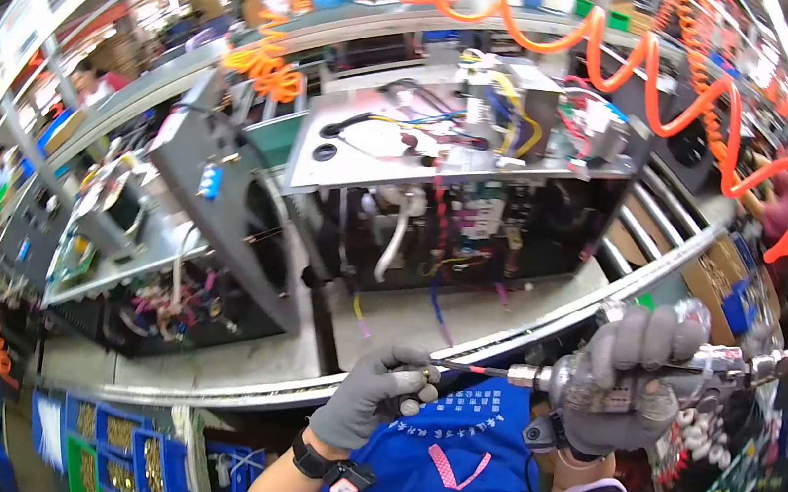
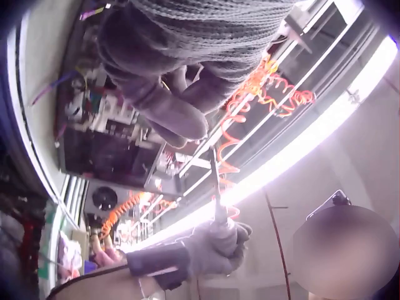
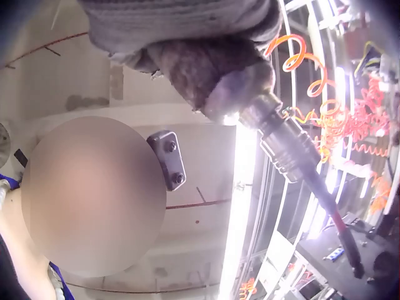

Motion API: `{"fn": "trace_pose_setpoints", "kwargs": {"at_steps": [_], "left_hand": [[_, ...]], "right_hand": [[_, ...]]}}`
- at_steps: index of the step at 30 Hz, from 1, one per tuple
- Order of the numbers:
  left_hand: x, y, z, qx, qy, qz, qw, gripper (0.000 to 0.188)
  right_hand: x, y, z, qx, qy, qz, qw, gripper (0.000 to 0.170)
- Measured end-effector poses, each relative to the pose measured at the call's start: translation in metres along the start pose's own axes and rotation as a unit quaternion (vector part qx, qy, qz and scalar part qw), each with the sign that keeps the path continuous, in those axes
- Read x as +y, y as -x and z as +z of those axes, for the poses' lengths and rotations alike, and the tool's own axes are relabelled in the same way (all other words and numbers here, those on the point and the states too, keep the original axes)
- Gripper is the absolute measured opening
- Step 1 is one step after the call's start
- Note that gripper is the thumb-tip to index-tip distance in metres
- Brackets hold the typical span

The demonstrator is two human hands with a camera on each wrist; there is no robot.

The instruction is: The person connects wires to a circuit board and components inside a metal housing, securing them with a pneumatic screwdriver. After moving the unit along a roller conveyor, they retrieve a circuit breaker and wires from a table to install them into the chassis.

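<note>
In the head view my gloved left hand (image 1: 364,401) pinches a small brass-coloured screw (image 1: 426,376) in its curled fingers, beside the tip of a long driver bit (image 1: 482,370). My gloved right hand (image 1: 631,377) grips an air screwdriver (image 1: 720,377), held sideways with its bit towards the left hand. The left wrist view shows the curled left fingers (image 2: 175,112) close up and the right hand (image 2: 215,250) beyond. In the right wrist view the screwdriver's metal chuck (image 3: 284,147) and red-banded bit slant down to the right from the right hand (image 3: 194,50).
An opened appliance with wires and a metal plate (image 1: 366,158) stands on the curved bench (image 1: 383,329); another unit (image 1: 222,194) is at its left. Blue bins (image 1: 120,434) of small hardware sit low left. An orange coiled hose (image 1: 723,90) runs to the screwdriver. Other people are behind.
</note>
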State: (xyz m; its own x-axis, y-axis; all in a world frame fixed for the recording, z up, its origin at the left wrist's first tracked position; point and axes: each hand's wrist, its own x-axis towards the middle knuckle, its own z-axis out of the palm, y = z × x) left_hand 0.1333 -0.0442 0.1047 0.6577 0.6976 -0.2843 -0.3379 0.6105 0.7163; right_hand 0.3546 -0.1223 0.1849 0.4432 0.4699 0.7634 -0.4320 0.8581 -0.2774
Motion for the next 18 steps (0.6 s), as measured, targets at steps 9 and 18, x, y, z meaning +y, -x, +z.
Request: {"fn": "trace_pose_setpoints", "kwargs": {"at_steps": [9, 18], "left_hand": [[-0.021, -0.041, 0.024, -0.079, 0.0, -0.081, 0.994, 0.032], [-0.021, -0.082, 0.102, -0.058, -0.055, -0.082, 0.993, 0.032]], "right_hand": [[-0.023, 0.017, -0.012, 0.068, 0.125, -0.055, 0.988, 0.032], [-0.055, -0.01, -0.045, 0.128, 0.132, -0.111, 0.977, 0.028]]}}
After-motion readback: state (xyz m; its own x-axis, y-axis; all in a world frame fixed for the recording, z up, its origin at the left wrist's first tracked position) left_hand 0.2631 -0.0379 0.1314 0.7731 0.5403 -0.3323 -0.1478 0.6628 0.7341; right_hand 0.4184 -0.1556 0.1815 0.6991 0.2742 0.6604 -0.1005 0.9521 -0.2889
